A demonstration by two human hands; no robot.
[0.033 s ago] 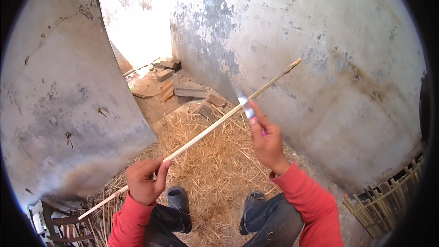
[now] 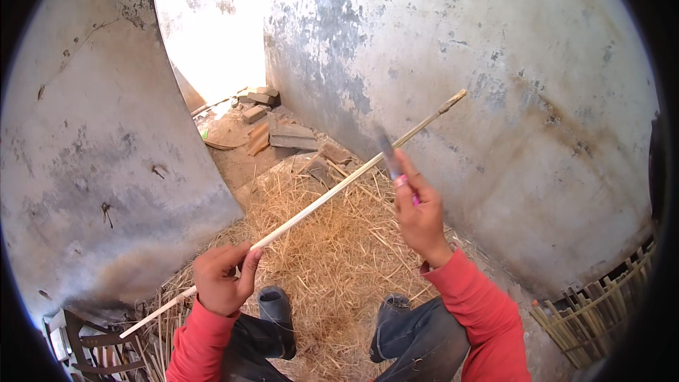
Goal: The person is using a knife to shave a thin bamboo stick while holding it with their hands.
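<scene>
Over the straw-strewn floor [image 2: 332,255], left hand [image 2: 225,279] clamps the long bamboo stick [image 2: 332,194] steady while right hand [image 2: 419,218] grips a knife [image 2: 387,154] against it, blade angled for shaving.

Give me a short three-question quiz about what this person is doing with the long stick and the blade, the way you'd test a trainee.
1. True or false: the left hand grips the long pale stick near its lower end.
2. What does the right hand hold? A) a hammer B) a small knife with a pink handle C) a rope
3. What covers the ground in front of the person's knees?

Key
1. True: the fingers close around the stick, and only a short length runs on below the hand.
2. B: the blade points up and meets the stick partway along.
3. Dry straw and shavings, with loose bricks farther back by the wall.
</scene>
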